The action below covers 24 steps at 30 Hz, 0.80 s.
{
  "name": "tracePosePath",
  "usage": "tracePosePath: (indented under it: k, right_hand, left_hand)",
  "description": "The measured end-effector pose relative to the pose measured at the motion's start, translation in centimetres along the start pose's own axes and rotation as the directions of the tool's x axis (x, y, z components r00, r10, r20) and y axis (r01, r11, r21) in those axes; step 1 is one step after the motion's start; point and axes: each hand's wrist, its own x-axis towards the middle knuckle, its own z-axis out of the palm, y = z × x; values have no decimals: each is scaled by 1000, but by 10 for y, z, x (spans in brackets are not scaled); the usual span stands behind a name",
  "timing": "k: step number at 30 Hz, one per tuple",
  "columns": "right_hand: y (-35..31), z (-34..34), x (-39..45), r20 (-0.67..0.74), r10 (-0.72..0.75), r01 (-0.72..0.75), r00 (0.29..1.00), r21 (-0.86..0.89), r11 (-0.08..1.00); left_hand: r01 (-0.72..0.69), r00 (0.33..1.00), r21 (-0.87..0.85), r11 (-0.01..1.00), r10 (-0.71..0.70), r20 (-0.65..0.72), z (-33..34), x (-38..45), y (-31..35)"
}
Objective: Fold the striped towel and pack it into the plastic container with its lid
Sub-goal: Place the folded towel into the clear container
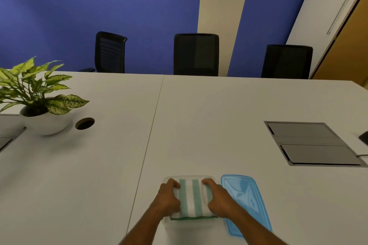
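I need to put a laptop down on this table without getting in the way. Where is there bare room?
The widest free patch is the middle of the table, between the potted plant and the cable hatch. Left of the seam, in front of the plant, is bare too. The near edge is crowded: both hands press the striped towel into the container, with the blue lid alongside.

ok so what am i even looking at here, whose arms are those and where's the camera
The camera sits on a person's head, looking forward and down, so the bare arms are the wearer's own. The left hand and right hand press a folded green-and-white striped towel into a clear plastic container on a white table. The container's blue lid lies just right of it, still off. Further away are a potted plant and three black chairs.
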Motion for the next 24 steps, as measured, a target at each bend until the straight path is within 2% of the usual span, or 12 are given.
tracePosePath:
  k: [6, 12, 19, 24]
  right_hand:
    - [-10, 17, 21, 42, 72, -64, 997, -163, 985]
    - [-7, 38, 29, 48, 128, -110, 991, -269, 957]
    - [-9, 47, 28, -33, 76, -82, 997, -517, 852]
    - [-12, 46, 22, -30, 57, -64, 998, -553, 831]
  left_hand:
    - [51, 996, 91, 995, -44, -73, 20, 18, 3]
    - [66, 996, 289, 955, -48, -69, 35, 17, -3]
    - [65, 995, 538, 841, -16, -95, 44, 9, -3]
    - [11, 995, 656, 755, 54, -78, 44, 3, 2]
